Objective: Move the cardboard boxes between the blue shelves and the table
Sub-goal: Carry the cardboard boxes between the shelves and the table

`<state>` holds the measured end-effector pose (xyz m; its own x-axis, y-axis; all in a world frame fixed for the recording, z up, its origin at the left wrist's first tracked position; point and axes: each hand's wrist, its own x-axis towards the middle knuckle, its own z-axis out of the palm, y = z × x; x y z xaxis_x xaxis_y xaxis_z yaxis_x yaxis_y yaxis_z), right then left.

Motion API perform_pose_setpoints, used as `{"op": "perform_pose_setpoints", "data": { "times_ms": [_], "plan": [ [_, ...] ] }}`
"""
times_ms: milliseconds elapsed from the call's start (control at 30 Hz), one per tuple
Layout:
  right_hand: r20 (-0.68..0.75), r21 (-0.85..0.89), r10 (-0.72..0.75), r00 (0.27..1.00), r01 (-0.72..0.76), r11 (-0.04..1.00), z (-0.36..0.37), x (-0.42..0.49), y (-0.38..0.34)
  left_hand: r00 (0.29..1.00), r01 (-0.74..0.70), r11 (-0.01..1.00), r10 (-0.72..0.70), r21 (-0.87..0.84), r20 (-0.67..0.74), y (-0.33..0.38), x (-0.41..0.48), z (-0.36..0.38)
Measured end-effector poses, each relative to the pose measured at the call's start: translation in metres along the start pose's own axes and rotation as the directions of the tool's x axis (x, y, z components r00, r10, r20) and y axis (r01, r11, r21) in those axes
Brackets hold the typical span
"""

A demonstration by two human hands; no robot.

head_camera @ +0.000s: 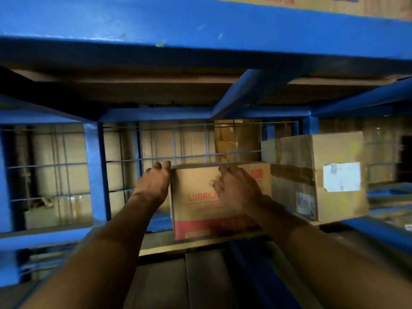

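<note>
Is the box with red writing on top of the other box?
No, the red-lettered box stands on the shelf beside the taped box, not on it.

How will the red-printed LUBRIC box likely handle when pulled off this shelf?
The lubricant box looks square-edged and undented, so probably stiff. Lubricant print suggests dense contents: likely heavy for its size, fitting the left hand and right hand on it. Flat base: should slide, not roll.
</note>
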<state>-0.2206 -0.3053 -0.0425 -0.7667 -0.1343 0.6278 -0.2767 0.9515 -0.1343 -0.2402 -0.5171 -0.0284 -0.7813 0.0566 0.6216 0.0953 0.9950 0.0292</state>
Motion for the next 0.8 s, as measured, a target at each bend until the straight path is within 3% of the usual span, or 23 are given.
{"op": "perform_pose_setpoints", "data": {
  "times_ms": [167,333,467,600,800],
  "plan": [
    [-0.055,0.068,-0.115,0.992,0.118,0.991,0.035,0.035,-0.029,0.992,0.026,0.994,-0.013,-0.109,0.124,-0.018,0.02,0.016],
    [-0.037,0.062,-0.151,0.988,0.153,0.986,0.063,0.055,-0.061,0.974,-0.022,0.981,0.064,-0.192,0.215,-0.034,0.041,0.031],
    [-0.029,0.037,-0.074,0.997,0.075,0.996,0.082,0.068,-0.078,0.967,-0.05,0.968,0.108,-0.244,0.23,-0.047,0.056,0.043],
    [-0.108,-0.064,-0.02,0.994,0.013,0.998,0.097,0.068,-0.087,0.967,-0.072,0.964,0.131,-0.257,0.218,-0.061,0.074,0.057],
    [-0.132,-0.034,0.029,0.991,-0.034,0.999,0.099,0.07,-0.09,0.968,-0.058,0.943,0.134,-0.326,0.214,-0.065,0.092,0.082]
  ]
}}
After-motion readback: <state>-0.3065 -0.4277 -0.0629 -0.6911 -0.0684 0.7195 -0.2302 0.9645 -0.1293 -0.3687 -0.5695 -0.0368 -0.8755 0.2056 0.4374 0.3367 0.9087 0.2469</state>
